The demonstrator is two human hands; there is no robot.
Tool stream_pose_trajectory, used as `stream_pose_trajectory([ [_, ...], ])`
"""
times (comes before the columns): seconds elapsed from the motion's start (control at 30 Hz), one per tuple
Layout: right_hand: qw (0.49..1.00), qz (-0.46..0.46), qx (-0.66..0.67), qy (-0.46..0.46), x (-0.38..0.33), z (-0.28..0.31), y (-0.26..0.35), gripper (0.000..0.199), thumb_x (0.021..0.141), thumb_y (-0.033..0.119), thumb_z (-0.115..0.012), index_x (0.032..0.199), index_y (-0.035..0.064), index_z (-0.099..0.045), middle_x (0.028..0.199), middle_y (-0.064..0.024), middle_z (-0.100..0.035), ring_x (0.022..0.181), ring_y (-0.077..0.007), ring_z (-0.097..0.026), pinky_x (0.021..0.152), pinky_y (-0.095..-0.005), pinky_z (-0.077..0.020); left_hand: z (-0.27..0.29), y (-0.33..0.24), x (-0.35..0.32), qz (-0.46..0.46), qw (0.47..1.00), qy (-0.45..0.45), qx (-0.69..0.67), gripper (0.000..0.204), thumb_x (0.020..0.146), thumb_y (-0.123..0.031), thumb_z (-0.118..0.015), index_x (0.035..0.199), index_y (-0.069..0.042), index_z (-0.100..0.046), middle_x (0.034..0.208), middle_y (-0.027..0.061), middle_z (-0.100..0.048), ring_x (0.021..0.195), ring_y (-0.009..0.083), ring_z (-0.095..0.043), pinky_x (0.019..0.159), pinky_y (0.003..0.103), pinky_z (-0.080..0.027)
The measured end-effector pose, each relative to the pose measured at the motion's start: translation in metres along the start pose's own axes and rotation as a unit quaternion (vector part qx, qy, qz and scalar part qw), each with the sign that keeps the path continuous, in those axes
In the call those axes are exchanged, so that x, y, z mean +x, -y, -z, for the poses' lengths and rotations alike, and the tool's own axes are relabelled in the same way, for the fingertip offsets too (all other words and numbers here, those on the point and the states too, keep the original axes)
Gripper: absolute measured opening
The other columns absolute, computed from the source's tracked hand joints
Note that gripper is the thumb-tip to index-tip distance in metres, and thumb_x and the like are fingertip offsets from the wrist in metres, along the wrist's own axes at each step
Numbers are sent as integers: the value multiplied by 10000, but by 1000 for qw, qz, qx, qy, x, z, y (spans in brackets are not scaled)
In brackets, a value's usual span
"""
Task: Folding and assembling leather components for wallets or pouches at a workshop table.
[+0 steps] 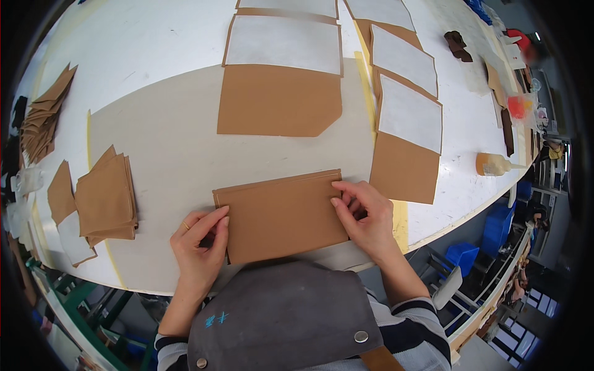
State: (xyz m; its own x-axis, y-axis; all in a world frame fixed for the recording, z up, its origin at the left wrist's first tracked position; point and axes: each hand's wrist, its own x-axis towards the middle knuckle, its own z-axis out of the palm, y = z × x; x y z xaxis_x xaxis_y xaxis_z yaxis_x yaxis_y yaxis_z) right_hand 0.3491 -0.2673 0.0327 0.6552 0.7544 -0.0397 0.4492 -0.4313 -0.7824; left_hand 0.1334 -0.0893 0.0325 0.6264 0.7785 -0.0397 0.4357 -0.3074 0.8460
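A folded brown leather-like piece (281, 213) lies flat near the front edge of the white table (154, 55). My left hand (199, 244) presses its left edge with the fingers flat; a ring shows on one finger. My right hand (365, 216) pinches and presses the piece's right edge. Both hands rest on the same piece.
Several brown pieces with white lining (281, 74) lie spread beyond the hands and to the right (407, 139). Stacks of brown cut pieces (106, 198) sit at the left, more at the far left (43, 114). A glue bottle (493, 164) lies at the right edge.
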Motion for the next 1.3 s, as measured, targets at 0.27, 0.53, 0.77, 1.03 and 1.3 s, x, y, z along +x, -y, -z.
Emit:
stream_pose_trajectory([
  [0.27,999,41,-23,-11,3,-3,-1,263,832,5,-758,1086,57,-714,755,-23,-589,519,-98,-575,483,-243,-460,-1,1,-1,10,1000,-13,-5,194,868,36,-706,1044,-25,-760,780,40,-641,679,73,-587,609,203,-464],
  [0.53,946,158,-284,-11,-6,1,9,334,766,90,-790,1095,69,-742,1032,-35,-634,880,-193,-628,656,-317,-506,-2,9,2,-154,976,-26,154,274,752,62,-758,1011,-26,-747,1109,87,-653,784,191,-610,620,282,-480],
  [0.77,901,228,-365,50,1,13,11,387,807,103,-715,1193,88,-700,1270,-64,-643,1321,-265,-507,985,-453,-410,14,1,0,-256,906,49,333,370,790,-145,-766,1150,-86,-705,1258,54,-652,981,259,-589,815,373,-427],
  [1.03,849,269,-449,68,5,-2,28,533,847,80,-617,1376,140,-590,1130,-169,-603,1314,-335,-500,1115,-707,-219,-6,-29,1,-237,862,106,436,661,869,-422,-694,1465,-204,-513,1175,115,-563,1091,288,-480,903,467,-313],
  [1.3,843,281,-453,73,10,-7,25,524,860,68,-598,1381,125,-581,999,-178,-530,1284,-370,-511,1080,-768,-207,-20,-24,4,-250,842,77,472,626,883,-443,-679,1451,-229,-530,1098,134,-502,1150,299,-479,914,509,-305],
])
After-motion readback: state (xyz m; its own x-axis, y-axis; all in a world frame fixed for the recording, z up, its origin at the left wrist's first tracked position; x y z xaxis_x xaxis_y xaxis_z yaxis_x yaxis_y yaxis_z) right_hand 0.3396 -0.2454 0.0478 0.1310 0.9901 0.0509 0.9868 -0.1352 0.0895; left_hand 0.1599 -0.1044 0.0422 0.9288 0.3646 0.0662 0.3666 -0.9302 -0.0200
